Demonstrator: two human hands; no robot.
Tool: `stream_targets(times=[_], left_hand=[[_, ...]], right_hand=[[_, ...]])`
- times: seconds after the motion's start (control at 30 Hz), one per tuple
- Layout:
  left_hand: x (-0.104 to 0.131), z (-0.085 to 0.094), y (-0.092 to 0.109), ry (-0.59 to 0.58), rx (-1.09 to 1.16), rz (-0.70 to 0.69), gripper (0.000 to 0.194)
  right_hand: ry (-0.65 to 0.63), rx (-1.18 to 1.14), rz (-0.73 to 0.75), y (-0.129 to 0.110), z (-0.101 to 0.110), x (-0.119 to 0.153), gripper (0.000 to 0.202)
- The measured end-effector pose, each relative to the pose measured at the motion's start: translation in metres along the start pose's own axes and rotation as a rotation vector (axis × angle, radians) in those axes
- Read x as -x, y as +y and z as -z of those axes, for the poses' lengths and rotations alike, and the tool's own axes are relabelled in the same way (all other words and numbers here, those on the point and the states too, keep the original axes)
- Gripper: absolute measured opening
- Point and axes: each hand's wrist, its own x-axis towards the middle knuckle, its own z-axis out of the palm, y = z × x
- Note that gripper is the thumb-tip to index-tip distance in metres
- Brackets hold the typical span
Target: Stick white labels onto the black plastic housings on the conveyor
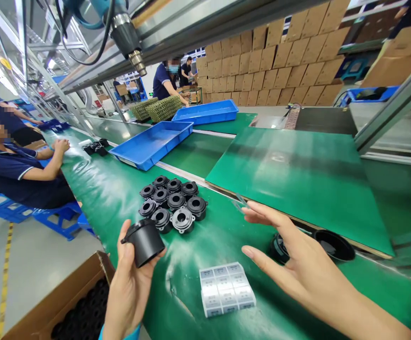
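My left hand is closed around a black cylindrical plastic housing, tilted above the green work surface. My right hand has its fingers stretched out and its thumb apart from them. At its fingertips is a thin, translucent label; whether it is pinched or stuck there I cannot tell. Below, between my hands, a sheet of silver printed labels lies flat. Several black ring-topped housings stand grouped beyond my left hand. Part of a round black object shows behind my right hand.
A black dish lies at the right by a raised green board. Blue trays stand farther back. A cardboard box of black parts is at lower left. A power driver hangs overhead. A co-worker sits left.
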Motion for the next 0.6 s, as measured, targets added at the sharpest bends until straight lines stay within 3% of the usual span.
stream_targets(times=[0.13, 0.27, 0.37, 0.5, 0.6], left_hand=[[0.008, -0.052, -0.006, -0.154, 0.187, 0.201, 0.043], [0.01, -0.085, -0.012, -0.232, 0.239, 0.309, 0.042], [0.009, -0.092, -0.022, -0.321, 0.207, 0.398, 0.048], [0.013, -0.087, -0.037, -0.451, 0.17, 0.529, 0.049], [0.016, -0.083, -0.042, -0.476, 0.142, 0.564, 0.051]], right_hand=[[0.151, -0.278, -0.101, -0.004, -0.003, 0.0, 0.049], [0.247, -0.553, -0.198, -0.007, -0.003, -0.005, 0.039], [0.265, -0.677, -0.228, -0.008, -0.003, -0.009, 0.038], [0.283, -0.773, -0.237, -0.01, -0.007, -0.011, 0.038], [0.297, -0.809, -0.232, -0.009, -0.01, -0.012, 0.037]])
